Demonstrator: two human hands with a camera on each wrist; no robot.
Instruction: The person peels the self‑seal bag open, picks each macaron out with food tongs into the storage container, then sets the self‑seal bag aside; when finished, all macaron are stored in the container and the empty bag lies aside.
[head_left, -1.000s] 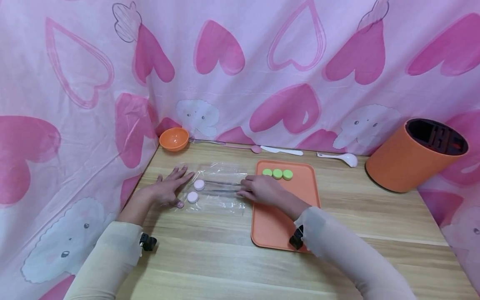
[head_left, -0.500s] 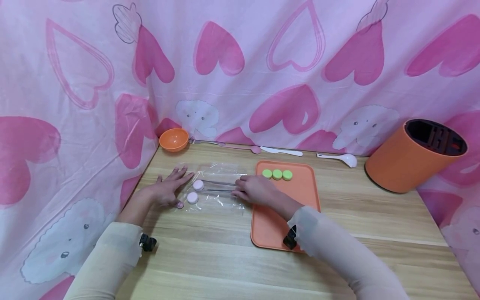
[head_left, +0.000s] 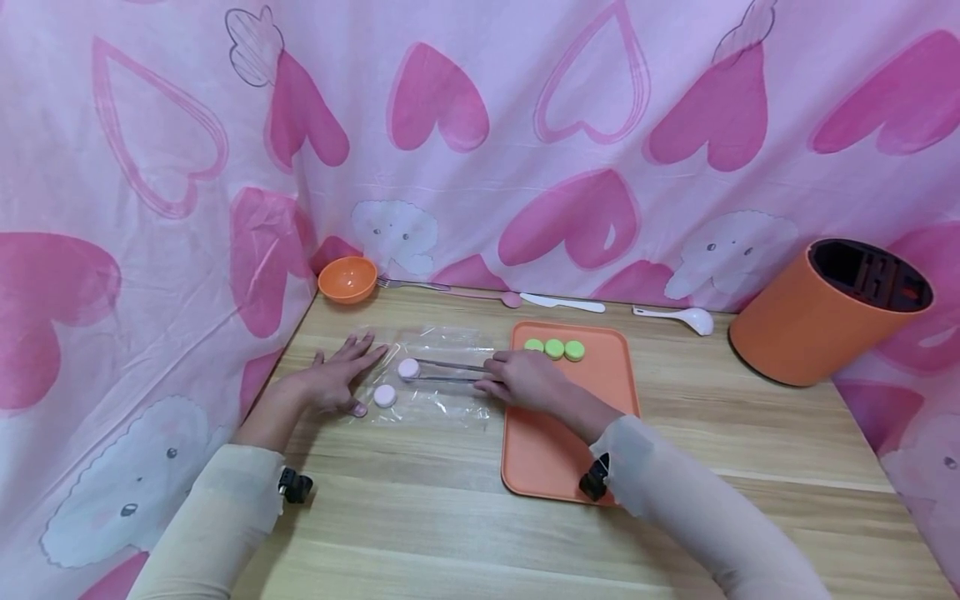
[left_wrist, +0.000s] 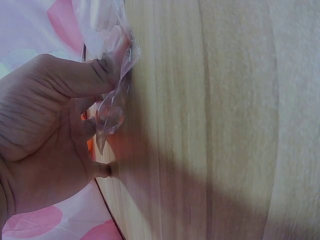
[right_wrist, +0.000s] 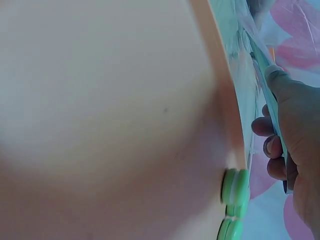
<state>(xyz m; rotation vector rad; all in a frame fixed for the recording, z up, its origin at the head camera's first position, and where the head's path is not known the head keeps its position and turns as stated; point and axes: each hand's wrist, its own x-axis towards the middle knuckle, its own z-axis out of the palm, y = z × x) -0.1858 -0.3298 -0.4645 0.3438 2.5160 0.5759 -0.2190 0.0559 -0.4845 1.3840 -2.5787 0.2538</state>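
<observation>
My right hand point(head_left: 528, 381) holds metal tongs point(head_left: 450, 365), fingers curled round them in the right wrist view. Their two arms lie on either side of a pale pink macaron point(head_left: 408, 369). This macaron and a second pink macaron point(head_left: 385, 396) are in or on a clear plastic bag point(head_left: 442, 408) lying flat; I cannot tell which. My left hand point(head_left: 337, 379) spreads its fingers at the bag's left edge, thumb and fingers touching the film. Below my right forearm is an orange tray point(head_left: 555, 467) with a row of green macarons point(head_left: 554, 349), one partly hidden by the hand.
Along the back edge are an orange bowl point(head_left: 348, 280), a fork point(head_left: 412, 284), a pink spoon point(head_left: 512, 299), a white knife point(head_left: 562, 302) and a white ladle point(head_left: 697, 320). An orange knife block point(head_left: 810, 317) stands at the right. A patterned pink curtain borders the table.
My right hand slid left with the tongs, then back right. The upper pink macaron has shifted a little right, between the tong tips. My left hand has stayed in place.
</observation>
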